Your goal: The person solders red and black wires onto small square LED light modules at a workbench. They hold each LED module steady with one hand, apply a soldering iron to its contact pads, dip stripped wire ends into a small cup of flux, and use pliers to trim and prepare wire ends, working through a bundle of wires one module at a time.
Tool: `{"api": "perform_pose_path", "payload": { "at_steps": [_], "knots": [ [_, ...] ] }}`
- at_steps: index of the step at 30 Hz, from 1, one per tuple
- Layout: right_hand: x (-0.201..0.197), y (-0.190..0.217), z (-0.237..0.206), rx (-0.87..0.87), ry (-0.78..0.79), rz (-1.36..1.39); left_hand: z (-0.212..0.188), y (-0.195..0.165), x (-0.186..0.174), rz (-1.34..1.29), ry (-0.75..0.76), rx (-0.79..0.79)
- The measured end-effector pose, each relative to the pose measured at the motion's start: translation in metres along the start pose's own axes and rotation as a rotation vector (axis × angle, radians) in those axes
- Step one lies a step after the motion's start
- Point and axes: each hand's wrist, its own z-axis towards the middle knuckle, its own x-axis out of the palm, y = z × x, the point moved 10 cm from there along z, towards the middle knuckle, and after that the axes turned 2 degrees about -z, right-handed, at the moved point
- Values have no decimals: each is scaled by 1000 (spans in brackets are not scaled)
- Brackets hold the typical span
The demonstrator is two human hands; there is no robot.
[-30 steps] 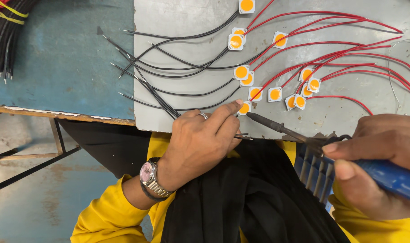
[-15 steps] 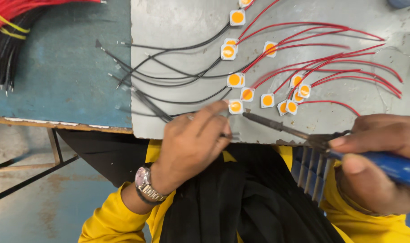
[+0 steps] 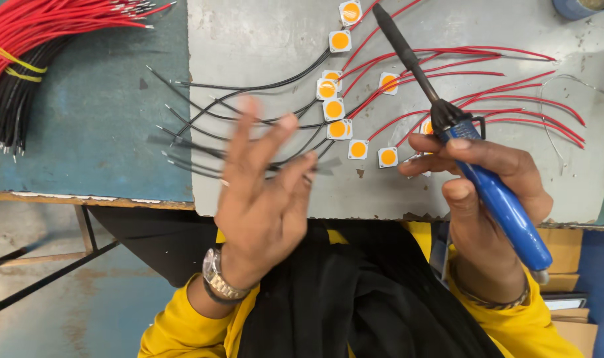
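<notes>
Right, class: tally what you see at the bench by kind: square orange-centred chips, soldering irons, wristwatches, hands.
Square chips: 10 showing, one partly hidden
Soldering iron: 1
Wristwatch: 1
Hands: 2 (left hand, right hand)
Total: 14

Your right hand (image 3: 477, 199) grips a soldering iron (image 3: 461, 132) with a smooth, shiny blue plastic handle and a dull dark metal tip. The grey board (image 3: 262, 40) looks rough and scratched. The red wires (image 3: 474, 73) have glossy plastic skins. Your watch (image 3: 219, 282) is shiny metal.
</notes>
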Motion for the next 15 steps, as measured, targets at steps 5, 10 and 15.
{"api": "perform_pose_path", "payload": {
  "at_steps": [5, 10, 15],
  "knots": [
    [-17, 3, -6, -51, -36, -49, -6, -1, 32, -80, 187, -44],
    [-73, -17, -23, -159, -199, -27, -6, 4, 43, -97, 276, -71],
    [-126, -44, -41, -200, -291, -20, 4, -2, 52, 15, 354, 6]
  ]
}}
